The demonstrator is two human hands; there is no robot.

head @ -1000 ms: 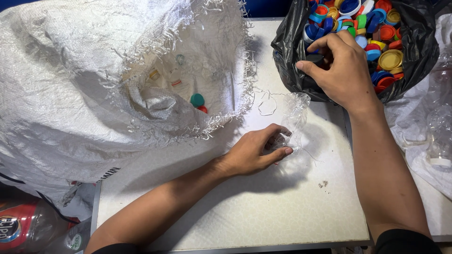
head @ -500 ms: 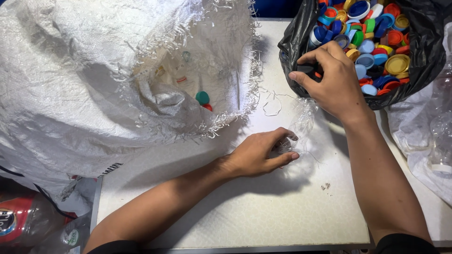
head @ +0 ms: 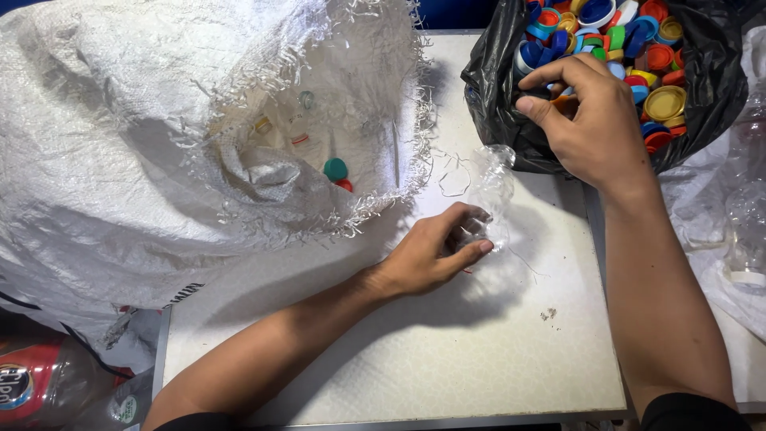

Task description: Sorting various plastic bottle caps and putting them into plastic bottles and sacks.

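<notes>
I see a clear plastic bottle (head: 488, 195), crumpled and see-through, lying on the white tabletop (head: 415, 351) near its middle, its far end pointing toward the black bag. My left hand (head: 435, 254) is curled around the near end of it, fingers and thumb closed on the plastic, knuckles resting on the tabletop.

Just beyond the bottle stands a black plastic bag (head: 495, 88), its mouth open and its side touching the tabletop's far right corner. It is packed with loose bottle caps (head: 650, 60): blue, red, orange, yellow and a few white ones, heaped to the brim. My right hand (head: 586, 120) sits at the bag's near rim, fingers bent and drawn together over the caps at the edge; I cannot tell whether a cap is actually pinched between them.

To the left, a large white woven sack (head: 120, 136) with a frayed, fringed mouth slumps over the tabletop's left side. Inside its opening I make out a green cap (head: 335, 168) with a red one just beside it, and the faint shapes of more clear bottles.

At the right edge lie further clear bottles (head: 746, 215) on a pale sheet. At the lower left, below the tabletop, a red-labelled bottle (head: 40, 383) shows.
</notes>
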